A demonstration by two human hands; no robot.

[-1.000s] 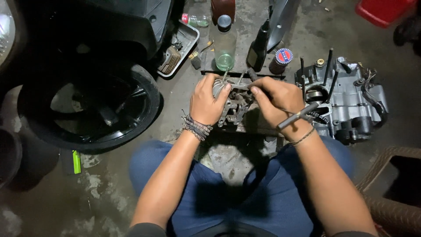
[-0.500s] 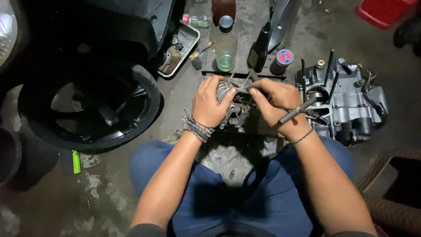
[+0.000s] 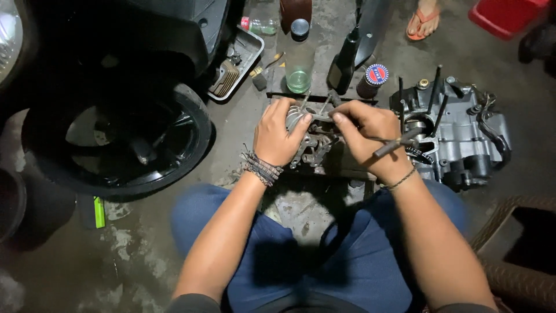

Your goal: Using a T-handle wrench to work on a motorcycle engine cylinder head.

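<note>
Seen from above, a person in blue trousers sits on a stained concrete floor (image 3: 133, 243). Far left, a scooter wheel (image 3: 121, 139) with a black tyre; a green lighter (image 3: 99, 212) lies below it. Further right, a shallow metal tray (image 3: 255, 49) holds small dark parts and a ribbed brown piece. Beside it stands a clear plastic bottle (image 3: 299, 58) with a dark cap, a little greenish liquid at its bottom. Behind the tray lies a small bottle (image 3: 260, 25) with a red cap.

The left hand (image 3: 278, 136), wrist wrapped in braided bands, is closed around a grey finned metal engine part (image 3: 310, 136) at the centre, just ahead of the knees. The right hand (image 3: 365, 136) pinches the same part with its fingertips and also grips a dark rod-like tool (image 3: 397, 144) (its tip cannot be made out).

Right of the bottle stand a black oil bottle (image 3: 346, 58) and a small can (image 3: 373, 78) with a round red, white and blue lid. An engine crankcase (image 3: 463, 136) with upright studs sits at right. Top right, a sandalled foot (image 3: 421, 20) and a red container (image 3: 507, 14).
</note>
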